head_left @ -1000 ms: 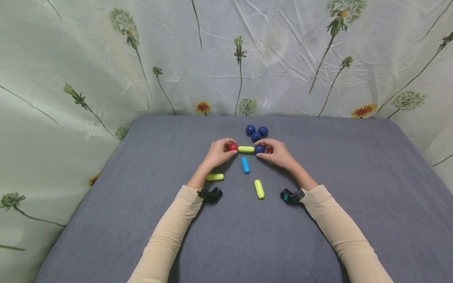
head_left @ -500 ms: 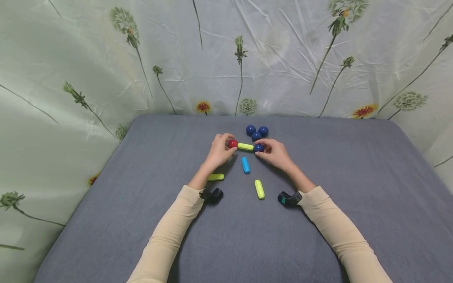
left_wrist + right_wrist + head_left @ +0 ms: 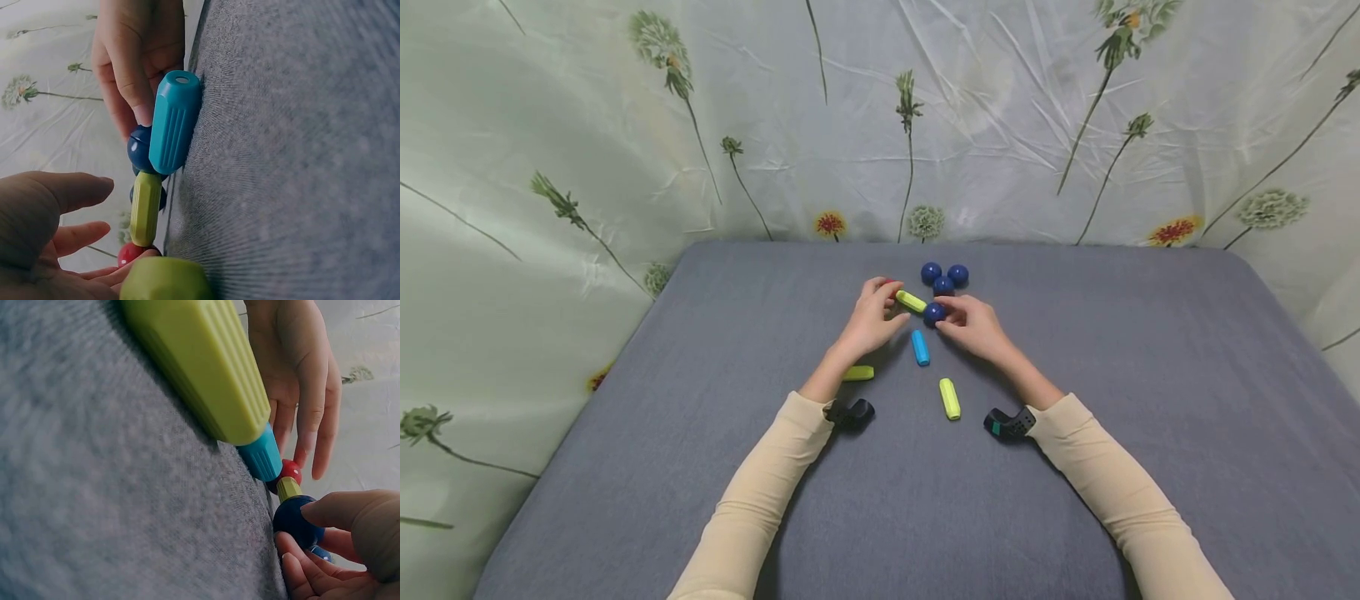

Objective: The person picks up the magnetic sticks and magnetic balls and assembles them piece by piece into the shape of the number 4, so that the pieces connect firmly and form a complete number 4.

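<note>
A ribbed yellow-green rod (image 3: 912, 302) lies slanted on the cloth, with a red ball (image 3: 129, 253) at its far-left end and a dark blue ball (image 3: 933, 314) at its near-right end. My right hand (image 3: 976, 327) pinches that blue ball between thumb and fingers. Beside the red ball, my left hand (image 3: 871, 319) has its thumb spread away; in the left wrist view some of its fingertips are at the ball. Left fingers cover most of the red ball in the head view. A light blue rod (image 3: 921, 348) lies just nearer the body.
Behind the right hand sit three dark blue balls in a cluster, one blue ball (image 3: 931, 272) at its left. Two more rods lie nearer: a yellow-green rod (image 3: 950, 399) at centre and another yellow-green rod (image 3: 859, 373), partly behind the left wrist. A flowered curtain (image 3: 1000, 125) hangs behind the grey-covered table (image 3: 925, 517).
The rod with its two balls has turned: the red end went away from the body, the blue end shifted left with my right hand. My left thumb has come off the red ball.
</note>
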`<move>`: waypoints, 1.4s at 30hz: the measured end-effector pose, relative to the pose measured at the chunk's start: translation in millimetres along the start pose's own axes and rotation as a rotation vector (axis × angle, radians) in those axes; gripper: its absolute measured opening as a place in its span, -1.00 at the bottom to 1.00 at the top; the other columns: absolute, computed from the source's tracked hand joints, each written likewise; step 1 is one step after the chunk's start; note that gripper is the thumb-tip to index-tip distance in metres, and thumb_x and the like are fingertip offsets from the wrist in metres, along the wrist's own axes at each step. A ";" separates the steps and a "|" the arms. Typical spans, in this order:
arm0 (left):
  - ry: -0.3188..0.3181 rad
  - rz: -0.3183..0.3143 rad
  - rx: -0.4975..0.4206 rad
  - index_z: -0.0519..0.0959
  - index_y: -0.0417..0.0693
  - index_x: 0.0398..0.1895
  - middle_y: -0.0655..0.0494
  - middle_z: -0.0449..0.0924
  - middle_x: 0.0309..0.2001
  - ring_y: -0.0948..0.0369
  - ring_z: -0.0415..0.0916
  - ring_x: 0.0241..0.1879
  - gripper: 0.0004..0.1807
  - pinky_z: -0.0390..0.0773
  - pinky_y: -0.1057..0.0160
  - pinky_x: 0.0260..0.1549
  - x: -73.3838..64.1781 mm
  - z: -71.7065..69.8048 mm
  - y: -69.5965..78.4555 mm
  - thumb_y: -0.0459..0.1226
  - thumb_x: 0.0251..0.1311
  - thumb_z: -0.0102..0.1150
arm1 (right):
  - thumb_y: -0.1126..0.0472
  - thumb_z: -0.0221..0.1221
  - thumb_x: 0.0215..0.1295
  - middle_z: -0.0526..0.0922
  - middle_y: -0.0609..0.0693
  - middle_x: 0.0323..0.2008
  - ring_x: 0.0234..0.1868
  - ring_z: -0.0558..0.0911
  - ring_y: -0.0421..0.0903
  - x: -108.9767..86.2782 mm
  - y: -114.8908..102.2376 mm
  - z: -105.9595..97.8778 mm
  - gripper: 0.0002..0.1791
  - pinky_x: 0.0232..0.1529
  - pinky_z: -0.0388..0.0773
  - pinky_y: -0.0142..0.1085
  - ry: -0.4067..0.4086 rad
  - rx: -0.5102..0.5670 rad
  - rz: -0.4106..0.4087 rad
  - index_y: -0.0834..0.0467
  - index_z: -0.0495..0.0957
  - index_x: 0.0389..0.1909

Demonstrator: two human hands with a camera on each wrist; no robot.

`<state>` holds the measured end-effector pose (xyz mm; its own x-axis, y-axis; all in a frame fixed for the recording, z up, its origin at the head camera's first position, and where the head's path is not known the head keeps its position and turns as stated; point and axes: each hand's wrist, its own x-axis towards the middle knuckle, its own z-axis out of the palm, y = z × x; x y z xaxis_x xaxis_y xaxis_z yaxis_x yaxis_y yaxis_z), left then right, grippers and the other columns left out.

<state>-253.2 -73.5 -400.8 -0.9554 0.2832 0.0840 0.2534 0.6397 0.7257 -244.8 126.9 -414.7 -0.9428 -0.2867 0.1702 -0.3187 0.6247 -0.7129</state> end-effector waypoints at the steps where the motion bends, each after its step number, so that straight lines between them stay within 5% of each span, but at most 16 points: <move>1: -0.008 0.003 0.007 0.29 -0.18 0.31 -0.22 0.05 0.38 -0.03 0.42 0.17 -0.41 0.48 0.09 0.11 0.1 0.1 -0.4 -0.27 0.20 0.17 | 0.28 0.17 0.18 0.60 0.25 -0.15 -0.19 0.62 0.07 -0.1 0.0 0.4 -0.55 -0.12 0.56 -0.09 -0.005 0.003 0.001 0.28 0.49 0.12; 12: -0.057 -0.018 -0.033 0.20 -0.17 0.37 -0.24 -0.20 0.47 -0.08 0.36 0.23 -0.34 0.44 0.09 0.16 2.6 -1.9 -6.0 -0.24 0.22 0.16 | 0.32 0.12 0.24 0.61 0.28 -0.07 -0.06 0.63 0.11 -2.0 -3.1 3.3 -0.53 0.05 0.53 -0.07 -0.102 0.121 -0.014 0.36 0.41 0.18; 29: -0.039 -0.025 -0.057 0.14 -0.20 0.39 -0.24 -0.17 0.46 -0.05 0.41 0.19 -0.24 0.47 0.10 0.13 6.4 -1.5 -13.0 -0.21 0.17 0.22 | 0.36 0.06 0.31 0.44 0.37 0.14 0.14 0.53 0.20 -4.0 -12.9 8.5 -0.48 0.15 0.46 -0.12 -0.274 0.306 -0.062 0.44 0.27 0.26; 42: -0.074 -0.094 -0.039 0.14 -0.18 0.40 -0.23 0.04 0.38 0.00 0.49 0.01 -0.28 0.53 0.11 -0.02 5.6 -6.7 -11.8 -0.20 0.21 0.17 | 0.24 0.26 0.14 0.55 0.24 -0.20 -0.19 0.58 0.03 -7.1 -19.5 14.0 -0.48 -0.09 0.57 -0.17 -0.127 0.038 -0.129 0.43 0.46 0.09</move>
<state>-262.6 -84.2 -404.3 -0.9604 0.2763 -0.0352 0.1559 0.6382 0.7539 -230.6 106.6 -411.5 -0.8735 -0.4536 0.1766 -0.4301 0.5494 -0.7163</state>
